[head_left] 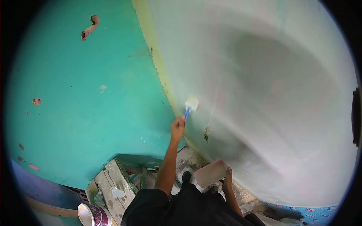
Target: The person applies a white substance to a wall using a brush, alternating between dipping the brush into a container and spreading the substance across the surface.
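My left hand is closed around the blue handle of a paintbrush. The brush's pale, slightly blurred head lies against the whitish wall, close to the corner. Lower down, my right hand grips the right edge of a shallow rectangular tray, held in front of my body above my feet. What the tray holds is hard to make out. A small dark damaged patch marks the whitish wall below the brush.
A green wall with chipped spots meets the whitish wall at a yellowish strip. At lower left stand a paint-spattered wooden bench with a clear plastic cup and a paint bucket. Blue patterned cloth lies lower right.
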Tool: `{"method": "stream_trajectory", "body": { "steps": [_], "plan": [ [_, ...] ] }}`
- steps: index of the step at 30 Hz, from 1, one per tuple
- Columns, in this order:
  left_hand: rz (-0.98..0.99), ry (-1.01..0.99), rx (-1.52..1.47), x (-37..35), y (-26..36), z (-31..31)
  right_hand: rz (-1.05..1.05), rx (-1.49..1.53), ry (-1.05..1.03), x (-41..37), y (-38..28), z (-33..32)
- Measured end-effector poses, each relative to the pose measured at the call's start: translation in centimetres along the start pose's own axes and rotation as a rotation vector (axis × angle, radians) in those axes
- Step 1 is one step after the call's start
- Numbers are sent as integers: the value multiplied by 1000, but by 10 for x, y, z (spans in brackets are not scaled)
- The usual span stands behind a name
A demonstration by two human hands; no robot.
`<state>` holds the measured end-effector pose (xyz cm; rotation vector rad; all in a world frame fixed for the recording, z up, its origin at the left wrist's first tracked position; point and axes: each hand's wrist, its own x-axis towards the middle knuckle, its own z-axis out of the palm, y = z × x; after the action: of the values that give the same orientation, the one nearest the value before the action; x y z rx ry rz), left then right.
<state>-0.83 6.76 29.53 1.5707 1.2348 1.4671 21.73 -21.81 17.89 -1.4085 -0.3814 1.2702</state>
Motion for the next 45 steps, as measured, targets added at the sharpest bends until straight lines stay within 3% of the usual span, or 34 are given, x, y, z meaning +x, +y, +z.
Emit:
{"method": "stream_trajectory", "body": {
  "steps": [5,9,12,17,22,26,29,35,38,43,45],
  "plan": [
    [-197,-42,205,-78,-134,0,9,-3,10,4,4,-19],
    [-280,-17,470,-88,-148,0,-3,-18,32,8,5,-28],
    [-166,-12,501,-63,-84,9,-4,-32,16,4,-4,-27],
    [-28,28,502,-17,97,6,13,-6,13,10,-3,-28],
    [31,87,18,3,242,-17,20,-15,-40,9,0,-24],
    [80,95,-128,9,279,-14,25,-25,-50,12,6,-21],
    [113,33,-35,3,211,4,39,-21,-46,15,11,-24],
    [-46,-10,-57,-86,-25,42,20,-25,-39,-4,-10,-24],
    [-215,-26,45,-109,-53,29,2,-26,-63,1,-11,-32],
    [-117,28,473,-70,-13,8,1,-55,-66,6,-12,-31],
    [-79,27,562,-38,30,4,9,-56,-64,4,-17,-24]
  ]
}}
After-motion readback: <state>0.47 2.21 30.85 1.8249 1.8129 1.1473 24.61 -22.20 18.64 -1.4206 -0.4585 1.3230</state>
